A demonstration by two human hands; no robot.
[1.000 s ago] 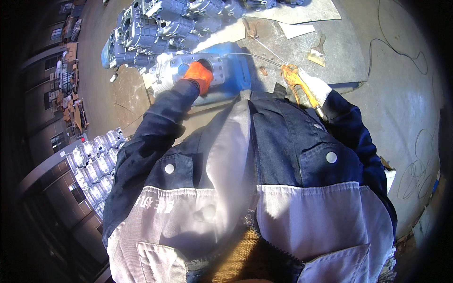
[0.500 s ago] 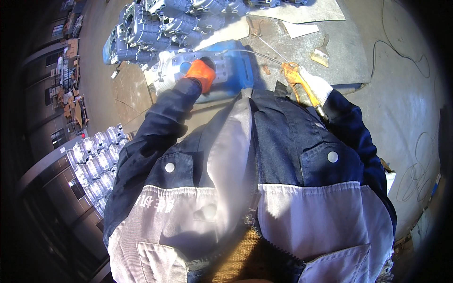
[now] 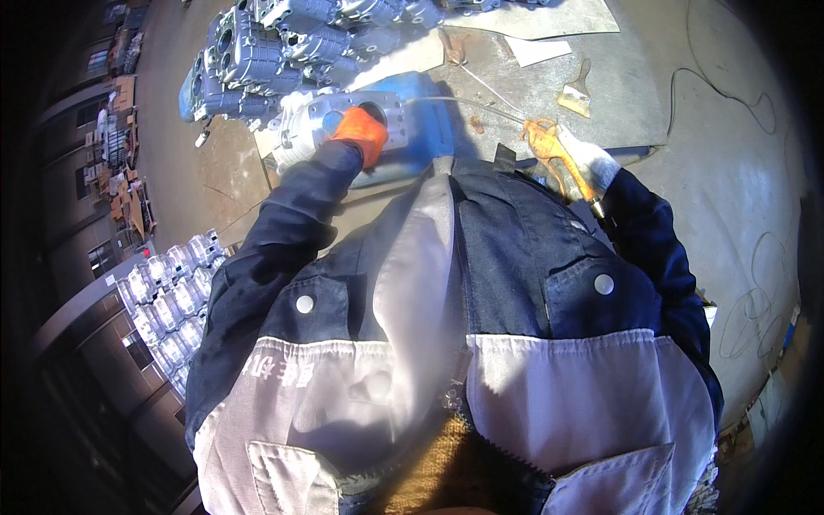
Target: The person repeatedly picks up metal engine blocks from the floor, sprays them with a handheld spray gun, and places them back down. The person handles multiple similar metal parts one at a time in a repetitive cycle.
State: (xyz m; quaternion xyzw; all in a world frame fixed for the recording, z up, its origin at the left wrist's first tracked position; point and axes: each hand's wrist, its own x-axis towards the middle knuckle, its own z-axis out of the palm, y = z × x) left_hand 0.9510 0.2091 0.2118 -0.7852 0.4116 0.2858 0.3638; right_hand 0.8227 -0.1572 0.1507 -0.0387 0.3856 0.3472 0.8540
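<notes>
Air gun (image 3: 558, 154) farther right, white jacket lettering (image 3: 304, 376)

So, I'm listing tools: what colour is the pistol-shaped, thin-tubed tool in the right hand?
Mostly orange: the pistol-shaped tool shows best in the head view.

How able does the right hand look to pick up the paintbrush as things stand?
Probably not freely: the right hand already holds the orange gun-shaped tool, though the paintbrush lies nearby with nothing visible between.
</notes>
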